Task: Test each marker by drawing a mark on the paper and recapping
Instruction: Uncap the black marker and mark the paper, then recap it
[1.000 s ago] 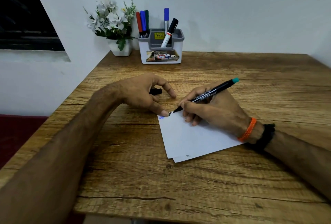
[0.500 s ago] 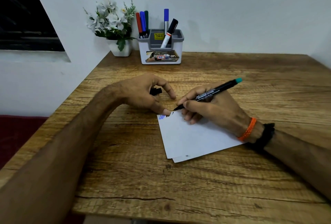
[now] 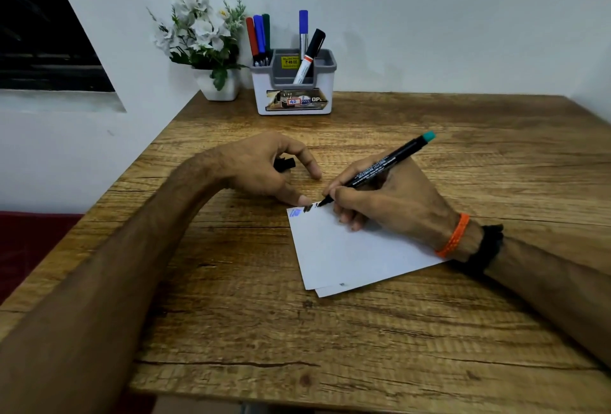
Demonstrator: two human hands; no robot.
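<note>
Marker (image 3: 380, 168) in your right hand (image 3: 393, 198) is black with a teal end, uncapped, and slanted so the teal end points up and away to the right while the tip comes down at the far left corner of the paper (image 3: 357, 254). Your right grip is closed around the barrel low down, thumb and forefinger pinching near the tip, the other fingers curled under and resting on the sheet. Just left of the tip sits a short black mark (image 3: 308, 208), and further left, in the very corner, a blue mark (image 3: 295, 213).

Your left hand (image 3: 261, 168) lies on the surface (image 3: 231, 314) just beyond the paper's corner. Its grip holds the black cap (image 3: 285, 163) tucked in the curled fingers, while the thumb reaches down and presses the paper's far edge beside the black mark. A second sheet (image 3: 334, 291) peeks out beneath the top one along the near edge.

You wear an orange band (image 3: 454, 235) and a black band (image 3: 487, 246) on your right wrist.

At the back of the surface, against the wall, stands a white and grey holder (image 3: 294, 96) with red, blue and green markers (image 3: 259, 37) in its left slot and a blue and a black one (image 3: 307, 49) in the right. A white pot of flowers (image 3: 208, 46) stands just left of it.
</note>
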